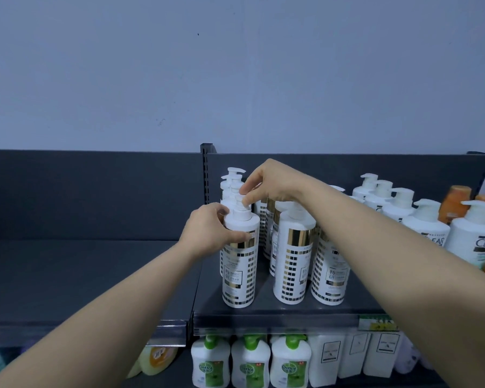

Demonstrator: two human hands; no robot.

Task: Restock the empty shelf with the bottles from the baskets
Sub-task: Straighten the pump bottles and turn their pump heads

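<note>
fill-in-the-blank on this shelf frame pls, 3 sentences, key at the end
1. The left hand grips the front-left gold-patterned bottle by its ____.
2. The right hand pinches that bottle's ____.
3. The Dettol bottles stand on the shelf ____ the one being stocked.

Missing words: shoulder; pump head; below

- A white pump bottle [239, 264] with gold band and checks is stood upright at the shelf's [266, 309] front edge.
- Matching bottles [293, 264] are ranked beside it.
</note>
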